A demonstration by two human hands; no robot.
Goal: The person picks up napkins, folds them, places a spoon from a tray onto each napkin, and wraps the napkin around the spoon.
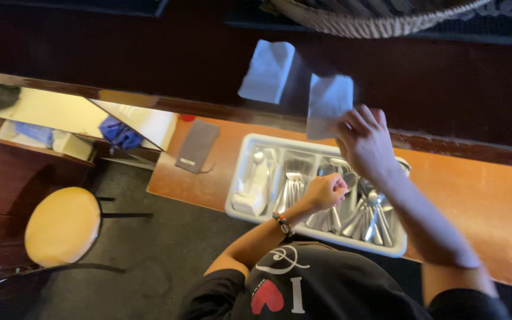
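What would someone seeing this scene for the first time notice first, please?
The pale grey plastic cutlery tray full of metal spoons and forks sits on the orange-brown wooden counter, at the centre. Above it, the right hand holds up a white paper napkin, while the left hand reaches into the tray among the spoons. At lower left stands a round yellow stool.

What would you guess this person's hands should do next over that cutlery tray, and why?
Probably lift the left hand out of the tray with whatever it has pinched. It is closed among the spoons, though what it grips is hidden. The right hand holds a white napkin just above, seemingly placed to receive a piece of cutlery.
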